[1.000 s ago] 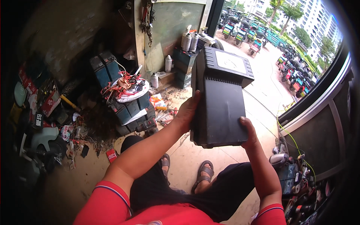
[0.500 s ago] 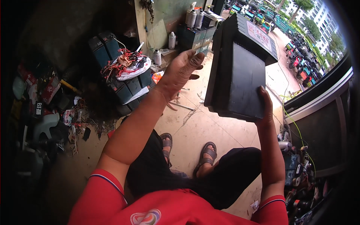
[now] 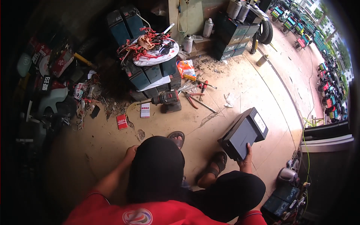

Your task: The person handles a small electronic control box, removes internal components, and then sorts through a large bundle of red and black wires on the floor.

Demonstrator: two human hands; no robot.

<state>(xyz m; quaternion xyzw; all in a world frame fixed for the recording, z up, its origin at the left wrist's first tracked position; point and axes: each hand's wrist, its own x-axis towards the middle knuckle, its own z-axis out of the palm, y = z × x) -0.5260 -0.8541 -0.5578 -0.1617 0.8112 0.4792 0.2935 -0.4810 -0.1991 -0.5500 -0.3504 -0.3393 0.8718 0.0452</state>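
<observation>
Lying far L: we see a scrap pile (image 3: 54, 101) of plastic pcs & wires, w/ a yellow rod (image 3: 85, 60) near its top R.
Red card (image 3: 122, 122): flat on flr (image 3: 93, 153).
L hand (image 3: 131, 152): ours, low, just beside our L knee (image 3: 157, 157); fingers partly hidden, so we can't tell if spread or pressed together.
Batt. stack (image 3: 152, 75): dark units; on top, white disc (image 3: 165, 56) bearing a red lead tangle (image 3: 148, 43).
Drill (image 3: 167, 100): on flr in front of stack, bit pointing L.
Pliers (image 3: 192, 100): red-handled, on flr R of drill.
Blk case (image 3: 240, 137): tilted, R of our legs, near R sandal (image 3: 217, 165); pale label (image 3: 259, 122) at far end. Flr contact: can't tell.
R hand (image 3: 245, 161): ours, gripping case at its near R edge, thumb on upper face, other fingers hidden.
Scooters (image 3: 330, 99): parked in a row outdoors, far R.
</observation>
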